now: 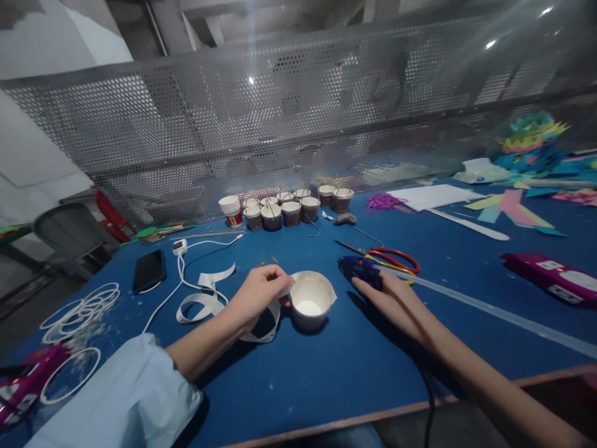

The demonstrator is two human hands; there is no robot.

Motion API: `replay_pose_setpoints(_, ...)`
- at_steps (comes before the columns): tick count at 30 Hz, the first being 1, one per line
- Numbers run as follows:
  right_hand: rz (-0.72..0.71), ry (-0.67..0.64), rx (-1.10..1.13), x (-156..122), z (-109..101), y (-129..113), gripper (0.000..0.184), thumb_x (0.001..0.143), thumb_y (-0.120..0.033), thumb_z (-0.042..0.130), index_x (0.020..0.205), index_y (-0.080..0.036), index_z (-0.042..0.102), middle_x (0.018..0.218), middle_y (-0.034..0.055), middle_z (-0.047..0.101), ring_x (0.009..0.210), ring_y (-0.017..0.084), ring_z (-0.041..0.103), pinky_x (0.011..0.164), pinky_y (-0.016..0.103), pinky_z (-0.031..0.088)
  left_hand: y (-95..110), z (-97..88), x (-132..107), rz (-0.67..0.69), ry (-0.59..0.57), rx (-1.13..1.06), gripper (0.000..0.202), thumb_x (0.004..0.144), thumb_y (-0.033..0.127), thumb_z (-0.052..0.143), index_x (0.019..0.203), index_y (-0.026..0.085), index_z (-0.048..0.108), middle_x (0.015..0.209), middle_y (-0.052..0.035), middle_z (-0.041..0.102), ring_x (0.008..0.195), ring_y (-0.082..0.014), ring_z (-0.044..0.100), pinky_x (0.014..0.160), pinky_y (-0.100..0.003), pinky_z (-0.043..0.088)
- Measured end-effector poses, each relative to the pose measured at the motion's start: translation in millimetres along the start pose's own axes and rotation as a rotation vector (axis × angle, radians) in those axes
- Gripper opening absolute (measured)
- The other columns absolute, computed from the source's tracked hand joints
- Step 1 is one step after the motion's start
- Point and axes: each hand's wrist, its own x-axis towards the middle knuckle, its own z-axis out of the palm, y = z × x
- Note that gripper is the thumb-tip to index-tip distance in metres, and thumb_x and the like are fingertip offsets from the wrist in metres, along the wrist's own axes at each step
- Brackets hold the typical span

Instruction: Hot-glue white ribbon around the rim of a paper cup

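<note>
My left hand point(261, 289) pinches the left side of the rim of a white cup point(311, 295), thumb and finger pressed together on it. The cup is near the front of the blue table point(298, 386), mouth up and facing me; its base seems to rest on the surface, though I can't be certain from this angle.

My right hand point(392, 300) is closed around a blue glue gun point(366, 266), its thumb along the near side and its other fingers mostly hidden from me. The gun is to the right of the cup, well clear of it, and a long translucent glue stick point(489, 305) runs from its back toward the right. Just beyond the gun lie scissors point(396, 251) with red handles.

Left of the cup, a white ribbon point(214, 303) loops across the table and passes behind my wrist. Farther back stands a cluster of small brown-and-white cups point(291, 213), beside a stack of paper cups point(231, 210).
</note>
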Motion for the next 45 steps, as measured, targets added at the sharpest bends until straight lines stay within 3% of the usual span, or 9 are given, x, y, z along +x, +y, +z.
replay_pose_setpoints(7,-0.112,0.218,-0.192,-61,-9,11,0.036,0.080,-0.053,0.051,0.090,-0.019,0.058,0.091,0.0126,0.065,0.087,0.030,0.062,0.076,0.040,0.046,-3,1.0,0,0.015,0.032,0.004,0.024,0.067,0.027,0.065,0.054,0.017,0.048,0.050,0.0039,0.051,0.049,-0.0090,0.052,0.057,-0.022,0.042)
replay_pose_setpoints(11,-0.281,0.103,-0.027,-81,-19,-26,0.020,0.087,-0.041,0.049,0.087,-0.023,0.057,0.087,0.0081,0.065,0.079,0.021,0.061,0.070,0.032,0.047,-6,0.6,1,0.028,0.051,0.037,0.023,0.068,0.028,0.065,0.055,0.016,0.049,0.050,0.0033,0.053,0.050,-0.0093,0.053,0.057,-0.022,0.040)
replay_pose_setpoints(16,-0.470,-0.021,0.030,-32,-12,-78,0.023,0.088,-0.025,0.046,0.104,-0.017,0.060,0.104,0.0097,0.067,0.097,0.022,0.059,0.084,0.034,0.045,-7,1.6,1,0.042,0.083,0.042,0.022,0.066,0.030,0.064,0.056,0.016,0.050,0.051,0.0040,0.052,0.050,-0.0089,0.050,0.055,-0.021,0.040)
replay_pose_setpoints(18,-0.454,-0.197,0.011,-5,-4,-89,0.026,0.083,-0.020,0.049,0.105,-0.015,0.063,0.108,0.0101,0.067,0.101,0.023,0.059,0.087,0.034,0.044,-7,2.0,1,0.048,0.090,0.045,0.022,0.066,0.030,0.064,0.056,0.016,0.050,0.051,0.0039,0.052,0.051,-0.0087,0.049,0.053,-0.020,0.040)
replay_pose_setpoints(21,-0.435,-0.480,0.000,25,5,-96,0.025,0.082,-0.021,0.050,0.098,-0.014,0.068,0.099,0.0088,0.071,0.088,0.020,0.062,0.075,0.027,0.045,-8,2.3,2,0.057,0.100,0.054,0.022,0.065,0.029,0.064,0.055,0.016,0.050,0.052,0.0040,0.050,0.052,-0.0084,0.048,0.053,-0.020,0.040)
replay_pose_setpoints(23,-0.435,-0.560,-0.008,34,8,-97,0.024,0.082,-0.024,0.051,0.093,-0.013,0.070,0.089,0.0070,0.072,0.077,0.017,0.061,0.065,0.024,0.043,-9,2.3,3,0.056,0.097,0.056,0.022,0.066,0.029,0.064,0.055,0.016,0.050,0.052,0.0041,0.050,0.052,-0.0085,0.049,0.054,-0.020,0.041)
replay_pose_setpoints(28,-0.418,-0.567,-0.028,39,11,-97,0.023,0.081,-0.025,0.053,0.083,-0.012,0.072,0.071,0.0033,0.067,0.064,0.013,0.052,0.054,0.021,0.036,-11,1.9,5,0.071,0.097,0.056,0.024,0.067,0.031,0.065,0.056,0.016,0.049,0.053,0.0047,0.050,0.053,-0.0084,0.047,0.054,-0.020,0.042)
replay_pose_setpoints(35,-0.390,-0.565,-0.024,38,11,-96,0.022,0.077,-0.016,0.053,0.085,-0.009,0.072,0.072,0.0039,0.066,0.064,0.012,0.052,0.055,0.020,0.037,-15,1.9,6,0.093,0.112,0.122,0.023,0.068,0.031,0.064,0.057,0.016,0.050,0.051,0.0046,0.052,0.052,-0.0088,0.048,0.054,-0.020,0.037)
replay_pose_setpoints(45,-0.467,-0.541,-0.064,43,22,-96,0.023,0.080,-0.028,0.057,0.081,-0.011,0.072,0.065,0.0016,0.062,0.062,0.012,0.049,0.052,0.021,0.032,-15,0.2,7,0.131,0.120,0.193,0.022,0.069,0.031,0.062,0.058,0.016,0.051,0.053,0.0044,0.051,0.054,-0.0091,0.045,0.055,-0.021,0.034)
